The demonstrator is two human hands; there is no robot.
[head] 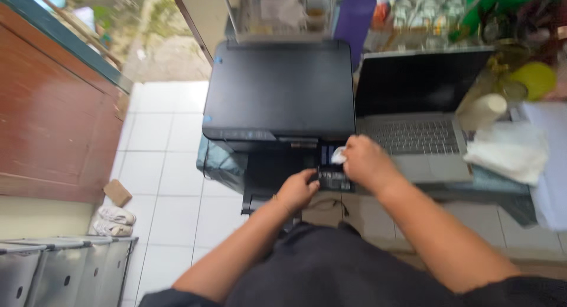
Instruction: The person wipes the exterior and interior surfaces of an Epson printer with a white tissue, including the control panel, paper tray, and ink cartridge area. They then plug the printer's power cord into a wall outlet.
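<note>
At the far left a brown wooden door (pixel 53 118) stands beside the white tiled floor (pixel 171 183). Near it on the floor lie a pair of pale sandals (pixel 113 220), and grey metal boxes (pixel 59 268) sit at the near left edge. In the middle, a black printer (pixel 280 91) rests on a low table. The left hand (pixel 297 190) reaches to the printer's front right corner and pinches the left edge of a small dark panel (pixel 334 180) that is folded out there. Just right of it, the right hand (pixel 365 160) is curled around a small white wad (pixel 339 156), pressing it against the printer front above that panel. Further right, an open grey laptop (pixel 413 118) sits beside the printer, its screen dark. At the far right lie crumpled white cloths (pixel 511 150) and a yellow-green cup (pixel 534 79).
</note>
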